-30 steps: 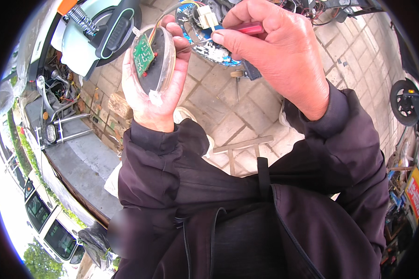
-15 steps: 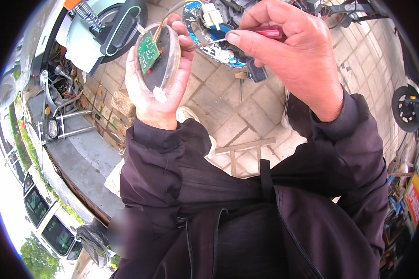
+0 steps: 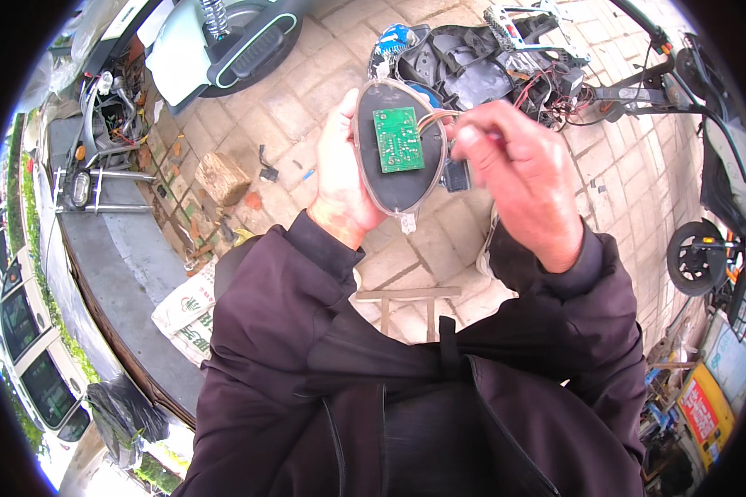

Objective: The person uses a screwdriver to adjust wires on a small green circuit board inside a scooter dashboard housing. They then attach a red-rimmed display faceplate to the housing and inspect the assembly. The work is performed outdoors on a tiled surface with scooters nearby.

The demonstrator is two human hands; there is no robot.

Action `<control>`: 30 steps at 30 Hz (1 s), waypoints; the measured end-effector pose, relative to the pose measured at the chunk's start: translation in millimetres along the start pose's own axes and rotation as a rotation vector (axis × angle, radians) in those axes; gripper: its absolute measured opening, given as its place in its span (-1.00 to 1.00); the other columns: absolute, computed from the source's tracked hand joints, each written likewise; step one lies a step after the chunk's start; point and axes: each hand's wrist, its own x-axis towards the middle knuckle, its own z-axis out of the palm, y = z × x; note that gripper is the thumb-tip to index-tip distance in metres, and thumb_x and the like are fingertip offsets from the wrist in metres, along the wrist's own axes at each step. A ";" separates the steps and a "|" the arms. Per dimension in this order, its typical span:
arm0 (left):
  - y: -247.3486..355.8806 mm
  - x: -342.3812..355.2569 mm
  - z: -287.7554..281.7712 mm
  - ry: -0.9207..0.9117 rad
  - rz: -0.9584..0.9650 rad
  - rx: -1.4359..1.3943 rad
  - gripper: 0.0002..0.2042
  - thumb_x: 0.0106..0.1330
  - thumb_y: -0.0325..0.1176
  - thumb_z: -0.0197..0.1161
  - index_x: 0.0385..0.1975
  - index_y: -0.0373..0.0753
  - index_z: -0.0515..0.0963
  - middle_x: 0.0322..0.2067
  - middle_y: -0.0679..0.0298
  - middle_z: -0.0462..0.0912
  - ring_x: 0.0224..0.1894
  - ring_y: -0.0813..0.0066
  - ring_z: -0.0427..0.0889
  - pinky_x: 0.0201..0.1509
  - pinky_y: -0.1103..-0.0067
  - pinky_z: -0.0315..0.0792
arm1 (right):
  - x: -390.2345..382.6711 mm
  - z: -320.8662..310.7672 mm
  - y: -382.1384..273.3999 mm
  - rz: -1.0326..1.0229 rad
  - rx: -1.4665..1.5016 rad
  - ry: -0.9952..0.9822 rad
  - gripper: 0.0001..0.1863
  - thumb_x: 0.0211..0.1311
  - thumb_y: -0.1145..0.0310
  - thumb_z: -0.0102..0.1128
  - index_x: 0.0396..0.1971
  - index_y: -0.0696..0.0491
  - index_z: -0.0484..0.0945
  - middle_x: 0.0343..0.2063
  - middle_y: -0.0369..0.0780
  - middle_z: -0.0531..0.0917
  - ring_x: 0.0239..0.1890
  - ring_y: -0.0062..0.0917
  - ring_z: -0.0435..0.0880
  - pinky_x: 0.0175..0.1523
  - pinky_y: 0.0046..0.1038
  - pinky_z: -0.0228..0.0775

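Observation:
An oval clear-rimmed plastic housing (image 3: 399, 190) with a dark inner face rests in my left hand (image 3: 341, 184), fingers mostly hidden behind it. On that face sits a green circuit board (image 3: 399, 142), turned up toward me. Coloured wires (image 3: 436, 118) run from the board's right side toward my right hand (image 3: 532, 178). That hand is closed close to the housing's right edge and partly blurred. The red-handled screwdriver it gripped a moment ago is now almost wholly hidden by the fingers. A small clear tab (image 3: 408, 222) sticks out at the housing's lower end.
Beyond my hands, dark plastic parts (image 3: 464, 66) and tangled wiring lie on the paving. A pale scooter body part (image 3: 182, 62) is at upper left, a wood block (image 3: 222, 178) below it. A wooden frame (image 3: 408, 293) lies between my feet; a wheel (image 3: 695, 258) stands far right.
The housing has moved right and down and turned so its board faces me squarely. My right hand has drawn lower, the screwdriver shaft no longer plainly visible. The whole view has shifted.

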 end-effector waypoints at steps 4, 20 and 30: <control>-12.6 -0.2 1.7 0.224 0.077 0.137 -0.49 0.55 0.10 -0.11 0.06 -0.21 0.57 -0.07 0.15 0.71 -0.07 0.20 0.71 0.10 0.27 0.62 | -3.6 11.3 -5.5 -0.014 -0.211 -0.095 -0.58 0.20 0.39 0.48 0.04 0.12 0.60 -0.45 -0.18 0.64 -0.45 -0.57 0.61 -0.32 -0.51 0.45; -27.0 -1.5 4.8 0.223 -0.103 0.107 -0.46 0.55 0.16 -0.09 0.10 -0.20 0.54 -0.04 0.13 0.70 -0.03 0.25 0.72 0.12 0.32 0.61 | 2.0 0.7 -2.1 -0.123 -0.299 -0.201 -0.38 -0.11 0.32 0.64 0.02 0.15 0.60 -0.60 -0.23 0.61 -0.57 -0.45 0.61 -0.42 -0.48 0.42; -19.3 -0.3 -8.9 0.086 -0.203 -0.076 -0.34 0.52 0.20 -0.07 0.15 -0.38 0.49 -0.04 -0.02 0.68 -0.06 0.12 0.69 0.16 0.28 0.56 | 11.9 -30.3 14.6 0.518 0.935 -0.244 -0.50 0.42 0.03 0.25 0.01 0.21 0.62 -0.53 -0.33 0.59 -0.65 -0.78 0.29 -0.53 -0.66 0.10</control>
